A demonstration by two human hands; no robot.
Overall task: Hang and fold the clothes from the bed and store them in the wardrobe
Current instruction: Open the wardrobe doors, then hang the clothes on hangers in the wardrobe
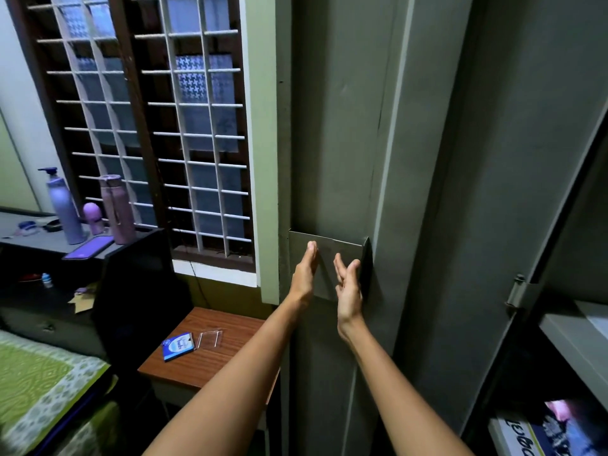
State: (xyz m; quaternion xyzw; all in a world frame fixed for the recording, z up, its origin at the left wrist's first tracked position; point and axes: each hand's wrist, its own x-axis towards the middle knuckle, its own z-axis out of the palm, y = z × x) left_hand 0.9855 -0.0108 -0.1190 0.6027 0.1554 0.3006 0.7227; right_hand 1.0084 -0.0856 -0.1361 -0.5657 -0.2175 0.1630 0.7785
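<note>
Both hands are spread and hold nothing. The left hand (306,274) lies with straight fingers against the flat grey metal plate (340,250) fixed to the tall grey steel wardrobe door (345,126). The right hand (348,291) is open just beside it, fingers at the plate's dark folded edge; whether they touch that edge I cannot tell. That edge is the likely trouble, since sheet metal pushed with bare fingertips can nip or scrape skin. A hard shove could also swing the door into the small brown wooden side table (210,353) just beside it, or catch fingers near the grey hinge (517,291). The wardrobe's pale shelves (572,337) show at the right, open to reach. No clothes are in view; only a corner of the bed with its green patterned cover (39,383) shows at lower left, well apart from the door. On the table lie a flat blue packet (177,345) and a clear plastic piece (209,339). Beyond, a black desk (138,274) carries a lavender pump bottle (62,209) and a mauve flask (116,209) before the white-barred window (197,104).
</note>
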